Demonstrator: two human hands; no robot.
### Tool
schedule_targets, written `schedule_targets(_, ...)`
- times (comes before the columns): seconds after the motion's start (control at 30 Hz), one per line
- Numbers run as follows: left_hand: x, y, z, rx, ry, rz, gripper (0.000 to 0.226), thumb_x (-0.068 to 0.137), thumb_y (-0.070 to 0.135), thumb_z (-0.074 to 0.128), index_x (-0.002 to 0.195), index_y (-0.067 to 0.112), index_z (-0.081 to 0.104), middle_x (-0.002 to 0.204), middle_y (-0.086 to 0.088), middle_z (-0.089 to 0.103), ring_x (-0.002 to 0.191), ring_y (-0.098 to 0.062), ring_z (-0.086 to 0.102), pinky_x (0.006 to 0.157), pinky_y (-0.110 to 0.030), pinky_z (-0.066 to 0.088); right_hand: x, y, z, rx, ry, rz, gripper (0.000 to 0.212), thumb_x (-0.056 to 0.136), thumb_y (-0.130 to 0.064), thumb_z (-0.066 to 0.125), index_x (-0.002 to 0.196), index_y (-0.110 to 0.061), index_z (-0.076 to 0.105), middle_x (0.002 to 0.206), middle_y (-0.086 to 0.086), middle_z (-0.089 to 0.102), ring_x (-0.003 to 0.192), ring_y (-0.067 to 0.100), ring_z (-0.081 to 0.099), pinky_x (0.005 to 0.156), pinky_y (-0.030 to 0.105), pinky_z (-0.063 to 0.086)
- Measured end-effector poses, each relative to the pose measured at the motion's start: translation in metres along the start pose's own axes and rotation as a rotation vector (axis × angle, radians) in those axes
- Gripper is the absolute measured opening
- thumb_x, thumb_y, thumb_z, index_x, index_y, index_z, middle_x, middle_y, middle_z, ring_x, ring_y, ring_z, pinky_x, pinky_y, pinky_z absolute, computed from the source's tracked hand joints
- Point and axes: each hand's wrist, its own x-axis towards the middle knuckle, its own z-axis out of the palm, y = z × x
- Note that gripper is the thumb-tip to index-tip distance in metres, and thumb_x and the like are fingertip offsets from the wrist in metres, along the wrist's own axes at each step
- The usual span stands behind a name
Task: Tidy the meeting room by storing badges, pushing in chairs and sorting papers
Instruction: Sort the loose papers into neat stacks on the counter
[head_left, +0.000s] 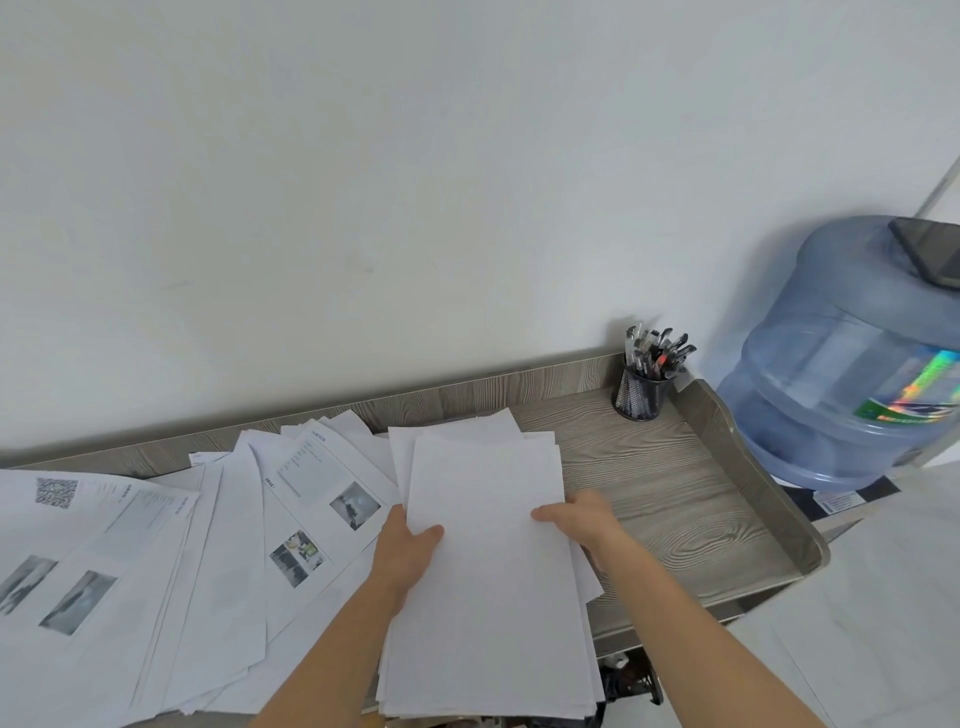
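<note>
A stack of blank white sheets (488, 561) lies lengthwise in front of me on the grey wood-grain desk (670, 499). My left hand (402, 551) grips its left edge, thumb on top and fingers hidden underneath. My right hand (582, 519) grips the right edge the same way, thumb pressed on the top sheet. To the left, printed pages with photos and a QR code (171, 535) lie fanned out loosely over the desk.
A black mesh pen cup (641, 397) full of pens stands in the back right corner of the desk, which has raised edges. A large blue water bottle (852, 358) stands to the right with a dark phone (930, 249) on top. A white wall is behind.
</note>
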Motion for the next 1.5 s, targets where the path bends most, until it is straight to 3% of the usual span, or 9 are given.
schedule_targets(0.1, 0.000, -0.002, 0.000, -0.026, 0.011, -0.004, 0.025, 0.092, 0.017, 0.065, 0.114, 0.014, 0.052, 0.113, -0.005, 0.063, 0.100, -0.026, 0.064, 0.088, -0.046, 0.055, -0.003, -0.004, 0.009, -0.027, 0.079, -0.041, 0.039, 0.074, -0.018, 0.083, 0.104, -0.016, 0.058, 0.106, 0.002, 0.067, 0.097, 0.022, 0.067, 0.088, 0.039, 0.056)
schedule_targets(0.3, -0.005, -0.004, -0.008, -0.126, 0.002, -0.008, 0.032, 0.092, 0.021, 0.067, 0.121, 0.017, 0.053, 0.118, -0.003, 0.065, 0.103, -0.024, 0.066, 0.091, -0.047, 0.055, -0.013, -0.007, 0.009, 0.366, -0.025, 0.045, 0.073, 0.076, -0.007, 0.084, 0.132, -0.003, 0.037, 0.116, 0.010, 0.063, 0.094, 0.027, 0.067, 0.060, 0.032, 0.053)
schedule_targets(0.43, -0.012, -0.002, -0.007, -0.141, -0.056, 0.024, 0.030, 0.095, 0.028, 0.064, 0.123, 0.020, 0.058, 0.119, 0.000, 0.068, 0.104, -0.020, 0.067, 0.090, -0.043, 0.057, -0.012, 0.000, -0.002, 0.261, -0.074, -0.069, 0.035, 0.086, -0.011, 0.075, 0.119, -0.003, 0.068, 0.102, 0.008, 0.076, 0.093, 0.028, 0.073, 0.081, 0.043, 0.061)
schedule_targets(0.6, -0.023, 0.029, 0.007, -0.232, -0.151, 0.136, 0.022, 0.096, 0.019, 0.064, 0.118, 0.022, 0.061, 0.116, 0.004, 0.071, 0.103, -0.012, 0.069, 0.081, -0.027, 0.056, -0.035, -0.031, -0.029, -0.037, 0.188, -0.520, 0.015, 0.088, -0.027, 0.071, 0.103, -0.029, 0.070, 0.099, -0.005, 0.076, 0.093, 0.021, 0.072, 0.087, 0.048, 0.057)
schedule_targets(0.77, -0.029, 0.089, -0.014, -0.387, -0.129, 0.320, 0.048, 0.082, 0.015, 0.074, 0.126, 0.012, 0.055, 0.123, -0.002, 0.068, 0.117, -0.021, 0.063, 0.093, -0.037, 0.051, -0.084, -0.071, -0.053, 0.276, -0.052, -0.732, 0.022, 0.096, -0.013, 0.064, 0.117, -0.016, 0.067, 0.110, 0.002, 0.075, 0.102, 0.022, 0.072, 0.087, 0.040, 0.059)
schedule_targets(0.9, -0.045, 0.127, -0.034, -0.471, -0.077, 0.492, 0.044, 0.085, -0.005, 0.057, 0.128, 0.007, 0.052, 0.108, 0.000, 0.069, 0.098, -0.014, 0.065, 0.082, -0.026, 0.051, -0.101, -0.082, -0.051, 0.484, -0.194, -0.754, 0.029, 0.096, -0.002, 0.058, 0.125, 0.001, 0.062, 0.117, 0.013, 0.072, 0.106, 0.027, 0.070, 0.089, 0.038, 0.058)
schedule_targets(1.17, -0.069, 0.111, -0.013, -0.445, 0.030, 0.587, 0.036, 0.072, 0.007, 0.056, 0.107, 0.012, 0.059, 0.094, 0.004, 0.066, 0.087, -0.010, 0.061, 0.078, -0.030, 0.047, -0.088, -0.056, -0.036, 0.544, 0.023, -0.806, 0.038, 0.076, -0.007, 0.056, 0.113, -0.007, 0.059, 0.098, 0.003, 0.070, 0.091, 0.018, 0.065, 0.077, 0.033, 0.053)
schedule_targets(1.4, -0.073, 0.105, -0.014, -0.397, 0.125, 0.688, 0.041, 0.078, 0.008, 0.057, 0.112, 0.032, 0.058, 0.102, -0.015, 0.060, 0.091, -0.021, 0.057, 0.082, -0.044, 0.048, -0.089, -0.059, -0.029, 0.634, 0.120, -0.926, 0.029, 0.080, -0.005, 0.047, 0.106, -0.007, 0.058, 0.086, -0.001, 0.065, 0.078, 0.016, 0.058, 0.068, 0.025, 0.050)
schedule_targets(1.5, -0.076, 0.110, -0.015, -0.387, 0.141, 0.739, 0.046, 0.080, 0.007, 0.054, 0.122, 0.024, 0.056, 0.108, -0.008, 0.062, 0.100, -0.018, 0.058, 0.087, -0.038, 0.048, -0.092, -0.064, -0.026, 0.628, 0.149, -0.986, 0.028, 0.082, -0.005, 0.046, 0.107, -0.011, 0.058, 0.092, -0.001, 0.066, 0.085, 0.018, 0.058, 0.073, 0.028, 0.049)
